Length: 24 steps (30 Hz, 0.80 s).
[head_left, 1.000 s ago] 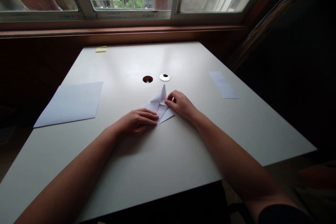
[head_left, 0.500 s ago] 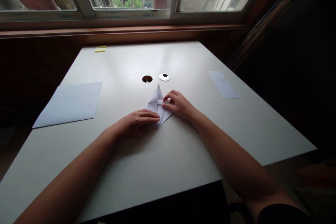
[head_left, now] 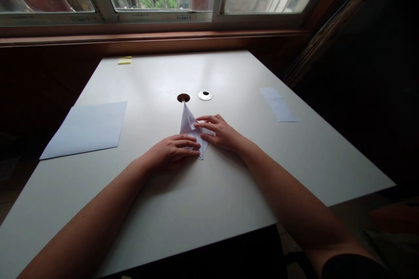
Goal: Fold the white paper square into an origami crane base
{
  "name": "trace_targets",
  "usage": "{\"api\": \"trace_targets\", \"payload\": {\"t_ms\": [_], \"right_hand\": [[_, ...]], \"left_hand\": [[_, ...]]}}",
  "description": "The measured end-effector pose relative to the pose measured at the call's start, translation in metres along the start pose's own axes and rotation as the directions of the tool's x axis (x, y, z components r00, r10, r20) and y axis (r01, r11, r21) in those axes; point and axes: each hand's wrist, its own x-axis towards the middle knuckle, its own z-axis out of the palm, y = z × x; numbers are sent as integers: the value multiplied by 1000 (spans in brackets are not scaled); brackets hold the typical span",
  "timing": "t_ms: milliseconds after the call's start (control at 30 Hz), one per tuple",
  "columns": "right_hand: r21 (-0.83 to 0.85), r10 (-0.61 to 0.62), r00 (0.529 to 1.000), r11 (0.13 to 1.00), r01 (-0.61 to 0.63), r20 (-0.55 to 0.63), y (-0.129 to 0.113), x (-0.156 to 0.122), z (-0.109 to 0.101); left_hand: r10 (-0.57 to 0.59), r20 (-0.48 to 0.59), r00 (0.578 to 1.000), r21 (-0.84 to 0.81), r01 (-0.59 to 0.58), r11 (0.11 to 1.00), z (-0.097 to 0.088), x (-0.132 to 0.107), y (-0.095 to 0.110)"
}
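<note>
A white folded paper (head_left: 189, 121) lies in the middle of the white table (head_left: 203, 200), shaped as a narrow point aimed at the far side. My left hand (head_left: 172, 151) lies flat on its near left part, fingers stretched out and pressing down. My right hand (head_left: 220, 132) rests on the right part, fingers extended across the fold. Both hands touch the paper and hide its lower half.
A flat white sheet (head_left: 85, 128) lies at the left. A narrow paper strip (head_left: 278, 104) sits at the right. A cable hole (head_left: 183, 97) and its round cap (head_left: 204, 95) are just beyond the paper. A yellow note pad (head_left: 125, 60) is at the far left corner.
The paper's right flap has been folded inward, making the shape narrower. My right hand moved left over the fold and flattened. My left hand stayed in place.
</note>
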Motion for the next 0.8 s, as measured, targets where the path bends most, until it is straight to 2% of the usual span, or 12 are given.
{"api": "trace_targets", "payload": {"t_ms": [100, 267, 500, 667, 800], "right_hand": [[-10, 5, 999, 1000, -5, 39, -3, 0, 0], [-26, 11, 997, 1000, -9, 73, -5, 1, 0], [-5, 0, 999, 1000, 0, 38, -1, 1, 3], [83, -5, 999, 997, 7, -34, 1, 3, 2], [133, -34, 999, 990, 35, -10, -2, 2, -2]], "left_hand": [[-13, -28, 1000, 5, 13, 1000, 2, 0, -1], [-113, -134, 984, 193, 138, 972, 7, -1, -7], [-296, -52, 954, 312, 297, 902, 11, -1, -9], [-402, -92, 911, 351, 407, 843, 5, 1, -3], [-455, -115, 883, 375, 462, 804, 1, 2, 0]]}}
